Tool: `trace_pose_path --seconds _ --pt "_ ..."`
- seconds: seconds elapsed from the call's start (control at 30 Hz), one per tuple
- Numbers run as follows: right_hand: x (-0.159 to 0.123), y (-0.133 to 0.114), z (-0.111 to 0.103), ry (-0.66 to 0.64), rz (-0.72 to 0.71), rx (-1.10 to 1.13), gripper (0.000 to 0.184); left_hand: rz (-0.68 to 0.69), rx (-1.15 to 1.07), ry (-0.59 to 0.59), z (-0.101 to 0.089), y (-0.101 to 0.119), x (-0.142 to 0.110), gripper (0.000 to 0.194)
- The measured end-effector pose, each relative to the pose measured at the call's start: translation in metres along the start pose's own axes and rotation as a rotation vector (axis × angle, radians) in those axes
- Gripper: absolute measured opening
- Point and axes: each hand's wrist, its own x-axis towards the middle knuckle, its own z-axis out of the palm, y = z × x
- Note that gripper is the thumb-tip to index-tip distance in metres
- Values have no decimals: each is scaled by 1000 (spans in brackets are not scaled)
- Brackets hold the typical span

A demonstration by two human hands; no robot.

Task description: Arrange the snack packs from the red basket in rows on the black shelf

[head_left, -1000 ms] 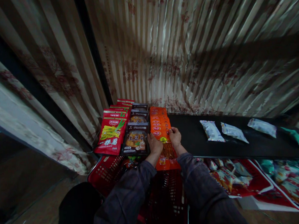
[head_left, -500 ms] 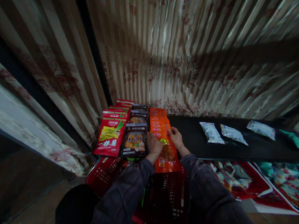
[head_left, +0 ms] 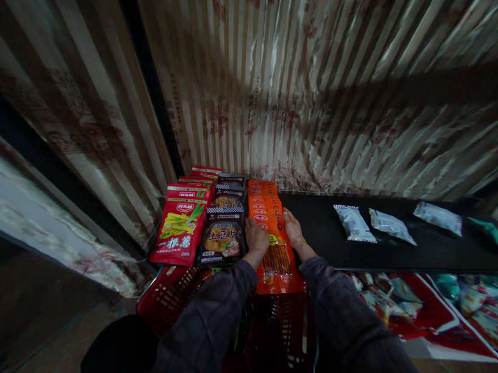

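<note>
The right hand [head_left: 295, 234] has straightened somewhat since the earlier frame, and in the head view its open fingers line the orange packets [head_left: 276, 257] at lower centre, while whether the left hand [head_left: 257, 239] grips I cannot tell; these packets seem light, flexible, slippery, best held by both side edges.

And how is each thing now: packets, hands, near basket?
Orange packets: face up, overlapping
Left hand: at their left edge
Right hand: at their right edge
Red packets: face up, overlapping
Black packets: face up, overlapping
White packets: lying apart
Green packet: lying on shelf
Near basket: partly hidden
</note>
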Motion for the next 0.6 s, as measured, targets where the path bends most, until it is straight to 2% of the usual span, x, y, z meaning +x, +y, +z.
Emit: trace_pose_path --seconds 0.23,0.47,0.6 --pt "1 5 2 -11 29 -59 55 9 34 -20 -2 0 1 74" --pt "1 4 3 9 34 -82 53 19 1 -9 -4 0 2 72" --pt "2 4 3 -21 27 -83 55 32 18 -8 -5 -2 6 68"
